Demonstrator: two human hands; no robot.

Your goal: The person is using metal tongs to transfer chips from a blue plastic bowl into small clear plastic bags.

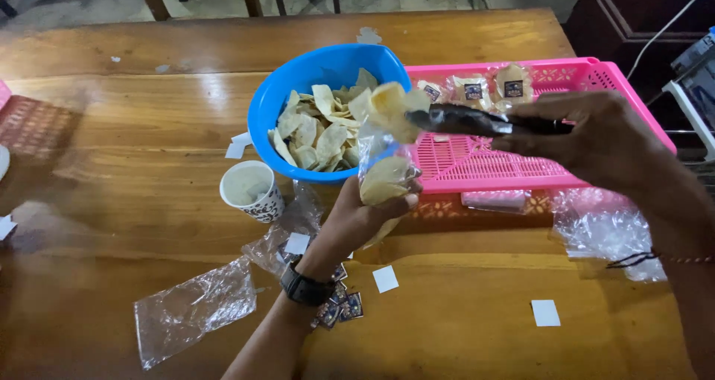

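My left hand (pixel 357 220) holds a clear plastic bag (pixel 381 173) upright, with pale chips inside it. My right hand (pixel 603 138) grips black tongs (pixel 477 121) that point left and pinch a pale chip (pixel 391 104) just above the bag's mouth. Behind them stands a blue bowl (pixel 298 82) full of several pale chips (pixel 316 130). A black watch sits on my left wrist.
A pink slotted tray (pixel 581 78) at the right holds three sealed chip packets (pixel 484 89) along its far side. A white cup (pixel 252 190), empty clear bags (pixel 194 305), white paper squares (pixel 545 313) and small dark stickers (pixel 341 305) lie on the wooden table (pixel 149 127).
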